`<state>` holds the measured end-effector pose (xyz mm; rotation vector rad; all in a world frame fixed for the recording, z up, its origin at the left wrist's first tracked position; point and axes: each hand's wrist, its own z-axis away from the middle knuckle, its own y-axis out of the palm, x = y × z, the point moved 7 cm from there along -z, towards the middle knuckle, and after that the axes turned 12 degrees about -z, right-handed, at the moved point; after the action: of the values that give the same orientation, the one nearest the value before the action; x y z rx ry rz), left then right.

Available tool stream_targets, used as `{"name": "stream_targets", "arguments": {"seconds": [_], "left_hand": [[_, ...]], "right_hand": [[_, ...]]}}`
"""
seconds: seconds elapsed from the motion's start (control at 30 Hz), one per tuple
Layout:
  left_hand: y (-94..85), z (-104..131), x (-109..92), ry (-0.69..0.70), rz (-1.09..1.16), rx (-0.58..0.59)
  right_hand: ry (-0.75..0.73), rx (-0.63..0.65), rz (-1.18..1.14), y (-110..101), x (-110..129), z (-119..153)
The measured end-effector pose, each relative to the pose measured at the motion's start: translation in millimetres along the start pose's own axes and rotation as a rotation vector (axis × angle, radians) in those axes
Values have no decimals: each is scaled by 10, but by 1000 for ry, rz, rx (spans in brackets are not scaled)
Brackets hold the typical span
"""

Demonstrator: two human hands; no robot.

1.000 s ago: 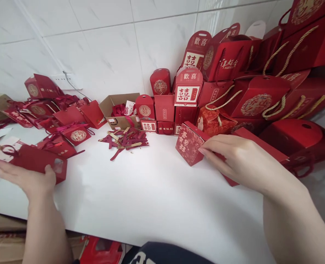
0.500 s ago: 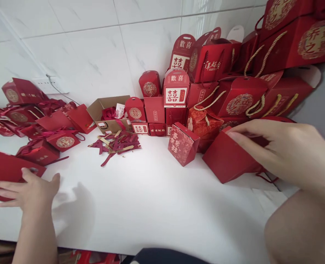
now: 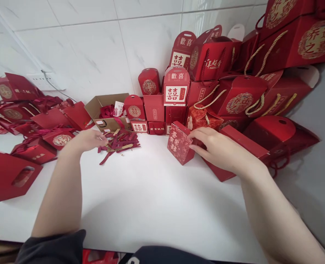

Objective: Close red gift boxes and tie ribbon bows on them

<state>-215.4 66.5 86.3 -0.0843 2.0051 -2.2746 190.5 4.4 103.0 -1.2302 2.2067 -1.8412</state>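
Note:
My left hand [image 3: 89,140] hovers at the left edge of a pile of dark red ribbon strips and gold pieces [image 3: 124,141]. Its fingers are loosely bent and slightly apart, with nothing visible in them. At the right, my right hand [image 3: 215,146] has thumb and fingers at the right edge of a small patterned red gift box [image 3: 178,145] with pale Chinese characters, which stands on the white table. Behind that wrist, partly covered, is a plain red box [image 3: 242,141]. A larger red box with a cut-out handle [image 3: 7,176] lies at the far left.
Stacked red gift boxes [image 3: 176,91] with rope handles line the tiled wall and right side. An open cardboard box [image 3: 93,106] holds red ribbon. More red boxes [image 3: 37,148] crowd the left, below a socket strip [image 3: 38,80]. The white table [image 3: 151,205] extends in front.
My left hand has left the large red box at the left and moved right to the ribbon pile. My right hand has let go of the plain red box and moved left to the patterned box.

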Motion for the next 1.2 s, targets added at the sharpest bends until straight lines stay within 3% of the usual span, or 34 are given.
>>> {"name": "stream_targets", "arguments": {"seconds": [0.13,0.23,0.37,0.53,0.8,1.07,1.2], "left_hand": [[488,-351,28,63,-38,254],[680,-500,99,53,-58,279],[778,-582,173,81,-61,276],[773,-615,168,113,-62,226],[536,-471,115,119,-44,195],[617,-535,175,97,-109,166],[474,-501,196,100,-98,129]], "right_hand": [[1,-40,39,-40,-80,34],[-1,-49,74,-59,-119,39],[-7,-12,66,-9,-98,22],[-2,-4,56,-3,-83,30],[14,-4,60,-41,-72,44],[30,3,60,-41,-79,59],[33,1,71,-51,-79,68]]}}
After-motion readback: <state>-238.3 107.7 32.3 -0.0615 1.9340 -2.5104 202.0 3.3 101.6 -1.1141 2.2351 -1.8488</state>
